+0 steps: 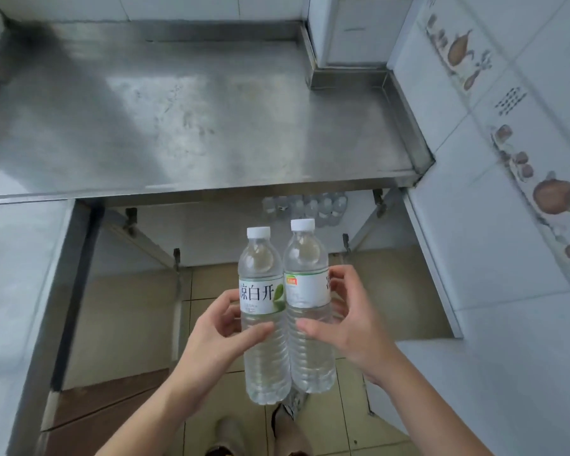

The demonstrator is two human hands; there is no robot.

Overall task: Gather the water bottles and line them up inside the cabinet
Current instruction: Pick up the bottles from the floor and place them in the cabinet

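While both hands work in front of the steel counter, this is how things lie:

Left hand [219, 327]: fingers and thumb curled round the clear plastic water bottle with white cap and green-leaf label [263, 319], gripping it at mid-body just under the label.

Right hand [344, 319]: fingers curled round the second clear plastic water bottle with white cap and white-green label [308, 307], thumb across its front below the label.

Held bottles: both upright, side by side, sides touching, caps up; raised in front of and below the front edge of the scratched stainless steel counter [191, 120], above the floor.

Cabinet opening [231, 232]: open space directly under the counter, metal hinges on its frame edges.

Stored bottles [305, 205]: cluster of clear bottles at the back of the opening, under the counter's front edge, blurred, count cannot be told.

Floor [359, 284]: beige tiles below the counter.

Wall [507, 159]: white tiles with brown fruit prints, right of the counter.

Feet [231, 436]: shoes on tiles, below held bottles.
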